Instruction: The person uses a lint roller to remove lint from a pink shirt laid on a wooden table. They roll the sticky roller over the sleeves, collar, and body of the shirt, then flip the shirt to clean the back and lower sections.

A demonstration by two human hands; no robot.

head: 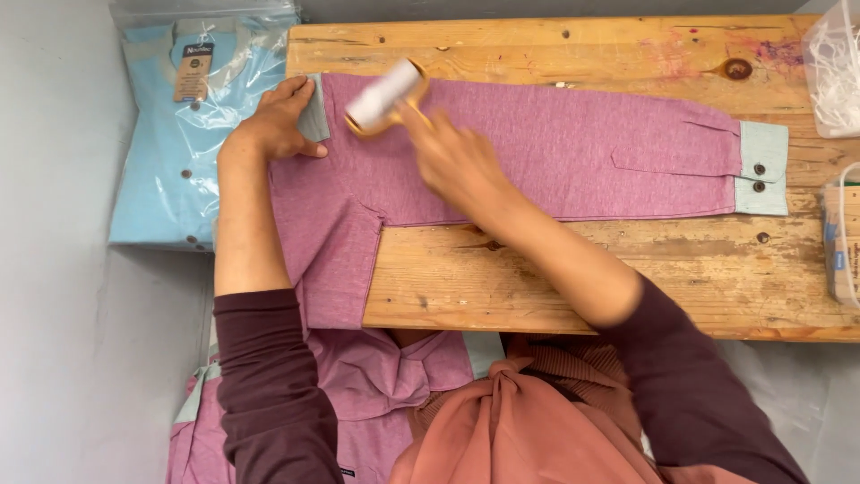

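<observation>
A pink-purple shirt [573, 148] lies on the wooden table [627, 269], one long sleeve stretched to the right and ending in a pale green cuff [761, 168] with two buttons. My left hand [276, 121] presses flat on the shirt's left end, near a pale green trim piece [313, 109]. My right hand [452, 157] grips the tan handle of a lint roller, its white roll [383, 93] resting on the fabric, blurred by motion. The rest of the shirt hangs off the table's near edge onto my lap.
A light blue shirt in a clear plastic bag [184, 116] lies left of the table on a grey surface. At the right edge sit a clear bag of white material [833, 67] and a small box [842, 233].
</observation>
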